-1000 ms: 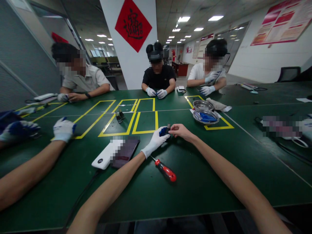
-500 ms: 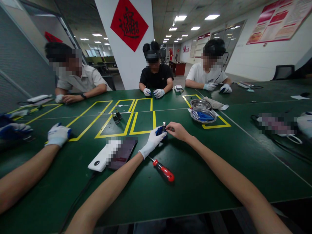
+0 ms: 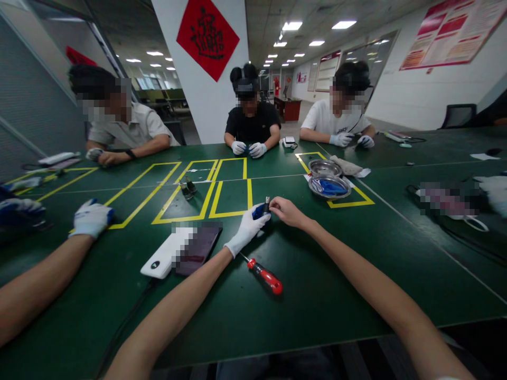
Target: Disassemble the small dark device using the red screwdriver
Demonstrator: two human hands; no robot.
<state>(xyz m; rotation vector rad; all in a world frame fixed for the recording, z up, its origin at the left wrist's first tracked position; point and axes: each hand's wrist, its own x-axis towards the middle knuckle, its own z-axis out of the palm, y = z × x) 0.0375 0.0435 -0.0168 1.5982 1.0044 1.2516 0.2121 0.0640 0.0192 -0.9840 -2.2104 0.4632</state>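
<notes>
A small dark part is pinched between the gloved left hand and bare right hand above the green table, apparently mid-assembly; the red-handled screwdriver, lying nearby, would likely be needed next.

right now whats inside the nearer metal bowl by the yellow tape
The nearer metal bowl holds something blue, likely a glove or cloth; I cannot tell which. Whatever lies under it is covered. A second bowl sits just behind.
</notes>
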